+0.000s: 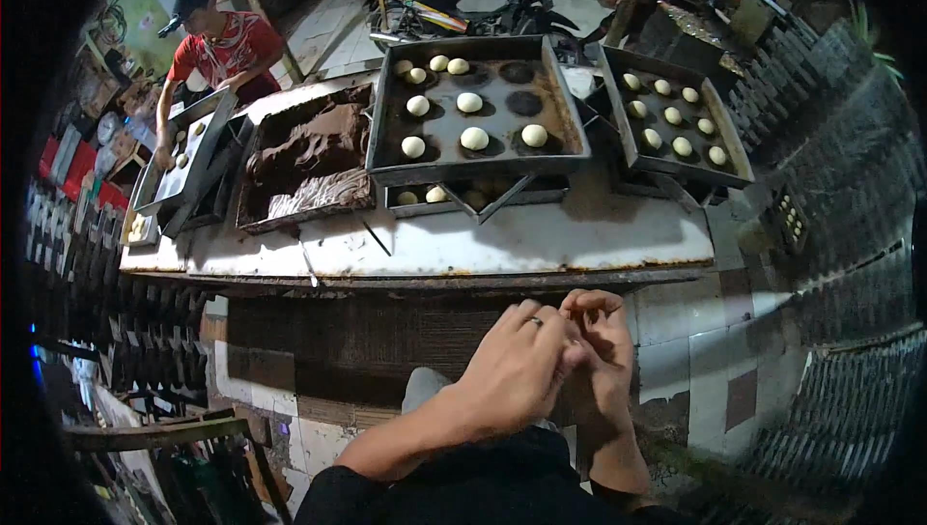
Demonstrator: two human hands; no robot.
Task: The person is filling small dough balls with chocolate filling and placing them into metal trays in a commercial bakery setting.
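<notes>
because the two hands meet in front of the body, near of the worktop (435, 251), their own fingers screen whatever might lie between them: the left hand (512, 363) lays bent fingers across the right hand (603, 356), whose fingers curl upward, and i can't make out whether they grasp anything or only each other. beyond them, on the worktop's far side, pale dough balls (474, 140) lie in a large tray (463, 173), mostly well apart, probably to keep them from sticking; those at its far left sit closer together. under it, a turned tray (504, 201) pokes a corner toward the near side, seemingly a crosswise stacking that keeps weight off the balls beneath. to the right, a smaller tray (690, 173) carries its balls in three rows, likely spaced for the same reason. left of the large tray, a pan of dark brown paste (319, 143) stands between the two workplaces, perhaps so both can reach it. at the far left, a co-worker (232, 54) has one hand (164, 155) at another tray (172, 185) of balls.
</notes>
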